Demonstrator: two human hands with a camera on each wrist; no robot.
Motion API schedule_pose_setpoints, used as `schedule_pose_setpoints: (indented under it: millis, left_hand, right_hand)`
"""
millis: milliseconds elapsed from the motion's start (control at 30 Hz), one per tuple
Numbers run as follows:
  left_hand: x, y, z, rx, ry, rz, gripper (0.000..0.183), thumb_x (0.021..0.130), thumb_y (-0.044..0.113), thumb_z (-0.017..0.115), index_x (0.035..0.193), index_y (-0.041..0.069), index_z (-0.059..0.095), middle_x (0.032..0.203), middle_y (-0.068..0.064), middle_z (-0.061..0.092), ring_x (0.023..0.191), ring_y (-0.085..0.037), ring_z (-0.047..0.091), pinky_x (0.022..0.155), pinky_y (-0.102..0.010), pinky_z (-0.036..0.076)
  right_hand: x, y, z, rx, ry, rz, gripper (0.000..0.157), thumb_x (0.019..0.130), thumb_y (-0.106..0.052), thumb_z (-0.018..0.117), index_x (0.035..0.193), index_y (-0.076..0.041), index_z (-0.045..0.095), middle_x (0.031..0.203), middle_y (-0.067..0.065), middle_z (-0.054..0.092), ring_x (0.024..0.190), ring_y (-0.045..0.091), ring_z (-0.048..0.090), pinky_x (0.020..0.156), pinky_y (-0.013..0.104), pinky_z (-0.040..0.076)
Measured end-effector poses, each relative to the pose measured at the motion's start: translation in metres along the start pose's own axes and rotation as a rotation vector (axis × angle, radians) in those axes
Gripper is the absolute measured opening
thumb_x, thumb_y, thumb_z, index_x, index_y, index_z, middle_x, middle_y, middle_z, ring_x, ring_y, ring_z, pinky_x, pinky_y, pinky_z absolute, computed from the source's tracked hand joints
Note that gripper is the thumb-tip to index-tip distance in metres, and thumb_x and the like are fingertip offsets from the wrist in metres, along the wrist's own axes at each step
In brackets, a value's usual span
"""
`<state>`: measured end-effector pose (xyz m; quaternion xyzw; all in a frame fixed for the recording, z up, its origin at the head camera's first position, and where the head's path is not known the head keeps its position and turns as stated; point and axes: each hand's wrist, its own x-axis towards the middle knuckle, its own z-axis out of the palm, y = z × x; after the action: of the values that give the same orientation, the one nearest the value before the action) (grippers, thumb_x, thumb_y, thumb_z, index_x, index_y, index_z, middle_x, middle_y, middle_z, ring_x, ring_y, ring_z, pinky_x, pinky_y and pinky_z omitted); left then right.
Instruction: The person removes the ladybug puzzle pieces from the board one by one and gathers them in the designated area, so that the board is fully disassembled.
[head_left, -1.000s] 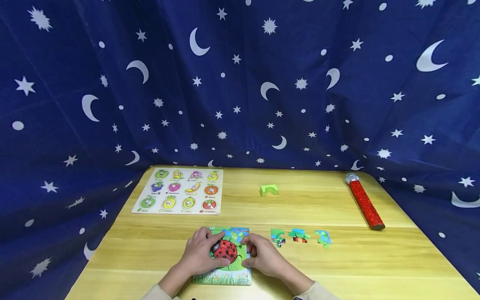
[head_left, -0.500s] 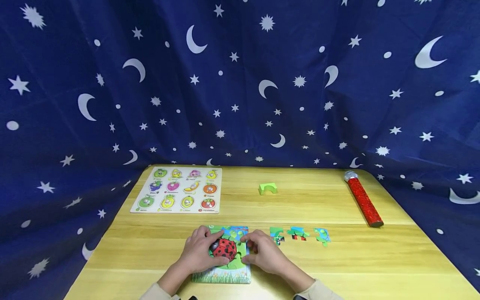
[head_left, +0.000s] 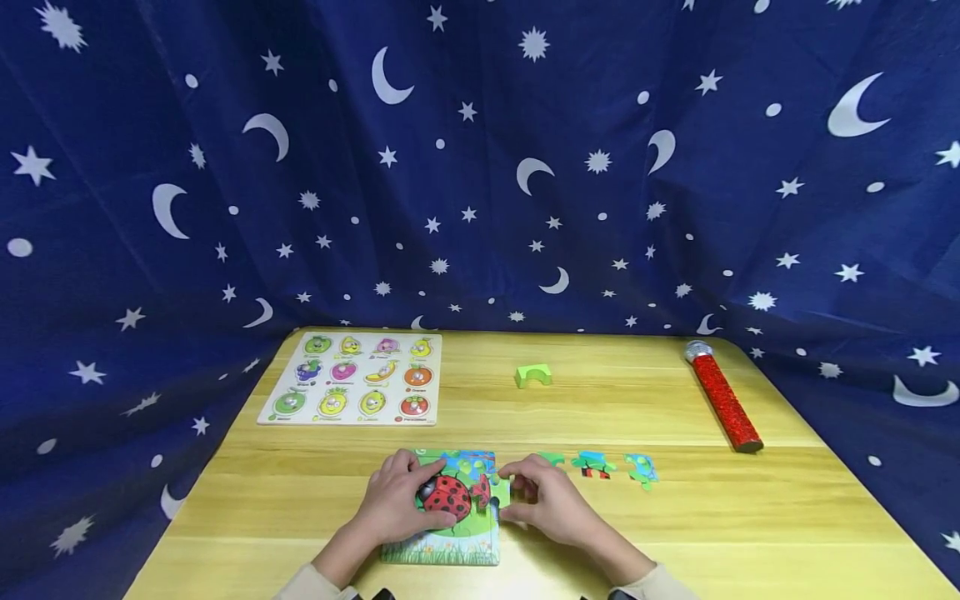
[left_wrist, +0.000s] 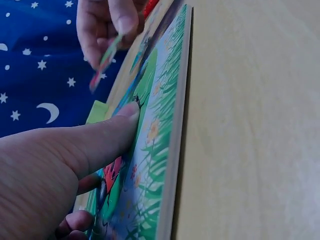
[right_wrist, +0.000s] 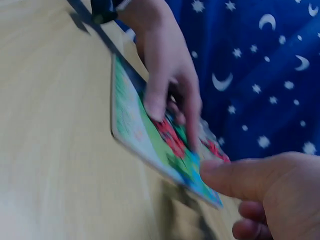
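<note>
A ladybug jigsaw puzzle [head_left: 442, 553] in a flat tray lies on the table near the front. My left hand [head_left: 393, 502] rests on its left part, thumb and fingers spread around the red ladybug; in the left wrist view the thumb [left_wrist: 112, 135] presses on the picture. At the right side of the tray my right hand [head_left: 553, 505] pinches a green and red puzzle piece [head_left: 501, 490] between thumb and fingers. That piece [left_wrist: 106, 60] is tilted and clear of the tray in the left wrist view.
Several loose puzzle pieces [head_left: 594, 463] lie right of the tray, one partly behind my right hand. Farther back are a fruit peg puzzle board [head_left: 270, 410], a green arch block [head_left: 533, 374] and a red glittery microphone [head_left: 724, 400]. A starry blue curtain [head_left: 480, 167] surrounds the table.
My right hand has moved a little right, lifting the green and red puzzle piece out of the ladybug picture. My left hand keeps its place on the puzzle.
</note>
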<state>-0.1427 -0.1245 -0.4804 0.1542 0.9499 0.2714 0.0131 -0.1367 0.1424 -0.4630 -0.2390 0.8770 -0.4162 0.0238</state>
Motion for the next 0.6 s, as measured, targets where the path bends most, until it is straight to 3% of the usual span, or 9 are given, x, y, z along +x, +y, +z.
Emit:
schedule_pose_setpoints:
  millis: [200,333,600]
  left_hand:
    - [0.001,0.003,-0.002,0.004,-0.008,0.001,0.084,0.067,0.06,0.082,0.137,0.02,0.06,0.095,0.001,0.032,0.088,-0.017,0.029,0.077,-0.036,0.026]
    - [0.0,0.004,-0.004,0.004,-0.016,-0.016,0.083,0.066,0.06,0.082,0.136,0.021,0.06,0.095,0.0,0.033,0.089,-0.018,0.03,0.078,-0.038,0.028]
    - [0.001,0.002,-0.002,0.003,-0.011,-0.01,0.083,0.065,0.059,0.083,0.136,0.021,0.061,0.094,0.001,0.033,0.089,-0.017,0.03,0.078,-0.037,0.027]
  right_hand:
    - [-0.025,0.019,-0.032,-0.023,0.04,-0.089,0.044,0.08,-0.024,0.08,0.118,-0.007,0.066,0.09,0.001,0.056,0.076,0.01,0.048,0.065,0.022,0.044]
    - [-0.046,0.032,-0.058,-0.047,0.105,-0.101,0.043,0.08,-0.022,0.08,0.118,-0.007,0.066,0.088,0.003,0.054,0.074,0.016,0.047,0.061,0.022,0.042]
    - [-0.085,0.062,-0.099,-0.068,0.245,0.016,0.04,0.077,-0.012,0.082,0.115,-0.009,0.068,0.085,0.003,0.053,0.073,0.012,0.048,0.058,0.022,0.04]
